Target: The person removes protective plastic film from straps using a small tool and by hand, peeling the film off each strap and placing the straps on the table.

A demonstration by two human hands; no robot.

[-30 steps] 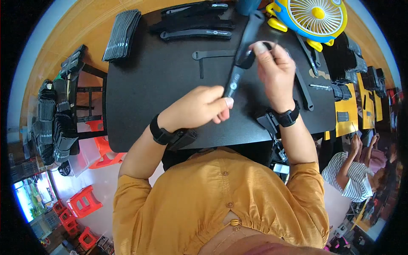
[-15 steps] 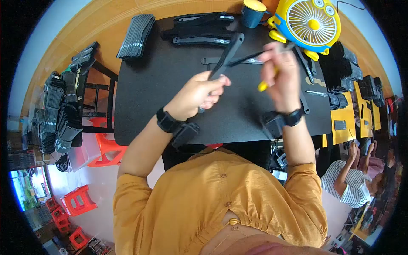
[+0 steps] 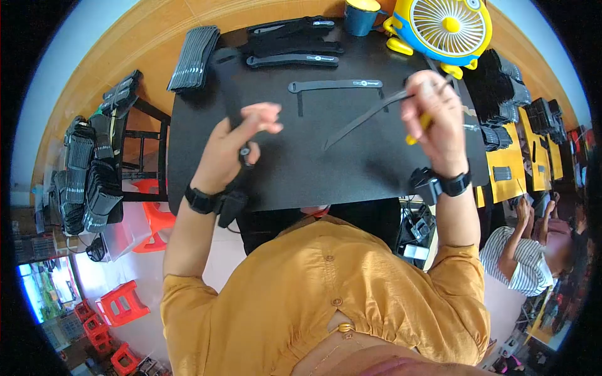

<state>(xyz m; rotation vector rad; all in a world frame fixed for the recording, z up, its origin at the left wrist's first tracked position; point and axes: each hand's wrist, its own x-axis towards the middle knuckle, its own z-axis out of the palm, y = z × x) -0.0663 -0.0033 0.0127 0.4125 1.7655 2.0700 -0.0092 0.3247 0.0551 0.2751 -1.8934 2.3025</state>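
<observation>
My left hand (image 3: 233,141) holds a black strap (image 3: 227,81) that stands up past the thumb, blurred by motion. Its lower end shows below the fingers. My right hand (image 3: 436,119) is closed on a thin dark strip (image 3: 364,122), whose free end trails down toward the middle of the table. In the same hand is a slim tool with a yellow handle (image 3: 412,138); its working end is mostly hidden. Between and beyond both hands, a grey strap (image 3: 335,86) with a printed label lies flat, with narrow dark strips sticking out beneath it.
More straps (image 3: 291,61) lie at the table's back edge beside a bundled stack (image 3: 193,59). A blue mug (image 3: 360,20) and a yellow fan (image 3: 442,31) stand at the back right. Strap piles (image 3: 511,94) flank the right side. Another person (image 3: 517,260) sits at the far right.
My hands have moved apart, the left one leftward with its strap and the right one rightward. The thin strip in my right hand has come away from the strap.
</observation>
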